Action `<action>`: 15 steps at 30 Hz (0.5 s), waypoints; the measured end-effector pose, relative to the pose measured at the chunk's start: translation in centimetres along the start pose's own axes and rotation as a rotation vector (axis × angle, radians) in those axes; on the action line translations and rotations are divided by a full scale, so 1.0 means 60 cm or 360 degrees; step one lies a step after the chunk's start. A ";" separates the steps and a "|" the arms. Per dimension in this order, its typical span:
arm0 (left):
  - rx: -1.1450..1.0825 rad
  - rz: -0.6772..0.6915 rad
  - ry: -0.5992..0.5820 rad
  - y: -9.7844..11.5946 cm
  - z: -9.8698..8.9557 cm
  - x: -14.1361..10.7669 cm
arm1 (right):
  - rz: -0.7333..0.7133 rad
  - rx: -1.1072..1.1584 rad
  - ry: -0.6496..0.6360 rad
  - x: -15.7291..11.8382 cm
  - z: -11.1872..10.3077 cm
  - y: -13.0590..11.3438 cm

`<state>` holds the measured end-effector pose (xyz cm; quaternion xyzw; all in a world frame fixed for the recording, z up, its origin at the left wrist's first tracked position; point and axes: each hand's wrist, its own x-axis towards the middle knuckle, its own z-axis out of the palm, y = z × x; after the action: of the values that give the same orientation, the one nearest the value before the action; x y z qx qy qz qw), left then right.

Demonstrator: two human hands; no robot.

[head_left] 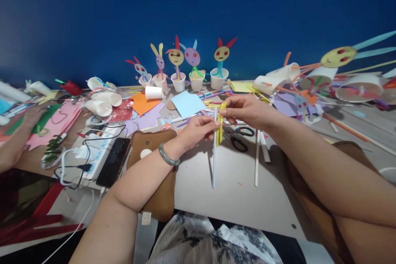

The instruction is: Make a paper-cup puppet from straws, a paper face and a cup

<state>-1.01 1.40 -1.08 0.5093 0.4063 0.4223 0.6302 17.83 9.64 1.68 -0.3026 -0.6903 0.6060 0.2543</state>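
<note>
Over the desk (213, 204), the left hand (201, 129), nearly closed, is pinching one pale straw (214, 161); the right hand (247, 110), likewise, is pinching yellow strips (220, 133) beside it; five cup puppets (222, 53) are standing behind.

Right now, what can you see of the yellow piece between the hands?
The yellow piece is bright and narrow, looking like paper or plastic; I cannot tell whether it is folded or doubled. It is held nearly upright above the table, beside a pale stick. Fingers of the left hand hold it around the middle; those of the right hand hold its top.
</note>
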 end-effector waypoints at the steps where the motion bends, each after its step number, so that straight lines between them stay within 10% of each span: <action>1: 0.0016 -0.0001 0.0008 -0.002 -0.001 0.000 | -0.0005 -0.0010 0.0003 0.000 0.000 0.000; 15: -0.0077 -0.0013 0.0058 -0.005 -0.001 0.006 | 0.0034 -0.0005 0.0131 -0.001 0.003 -0.005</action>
<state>-0.95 1.70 -1.41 0.4844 0.4096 0.4386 0.6365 17.72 9.43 1.93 -0.3348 -0.6771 0.5946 0.2755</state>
